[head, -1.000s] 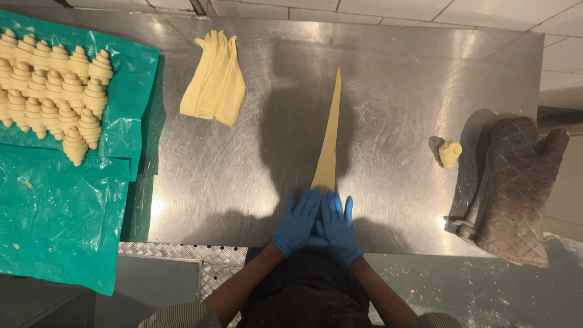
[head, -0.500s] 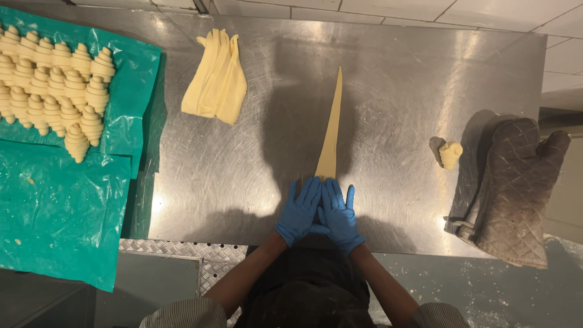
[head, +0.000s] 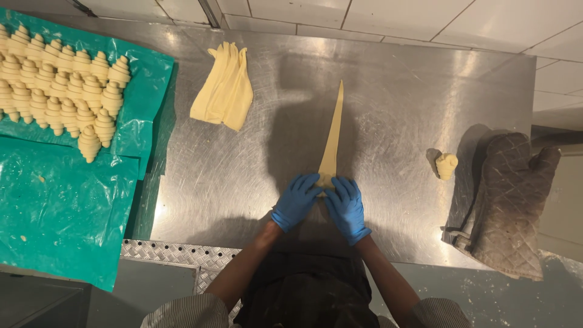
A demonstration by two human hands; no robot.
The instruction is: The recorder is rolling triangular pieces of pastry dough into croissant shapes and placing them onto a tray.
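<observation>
A long, thin triangle of pale dough [head: 332,143] lies on the steel table [head: 395,91], its tip pointing away from me. Both hands wear blue gloves. My left hand [head: 296,201] and my right hand [head: 347,208] lie flat side by side on the wide near end of the dough, fingers spread, pressing on the rolled part. The rolled end is mostly hidden under my fingers.
A stack of cut dough triangles [head: 225,91] lies at the back left. Several rolled croissants [head: 57,91] sit in rows on green plastic sheeting [head: 61,212] at the left. A small dough piece [head: 446,165] and a grey oven mitt [head: 510,200] are on the right.
Both hands have moved away from me along the dough, rolling its wide end forward. The flat part of the triangle is now shorter.
</observation>
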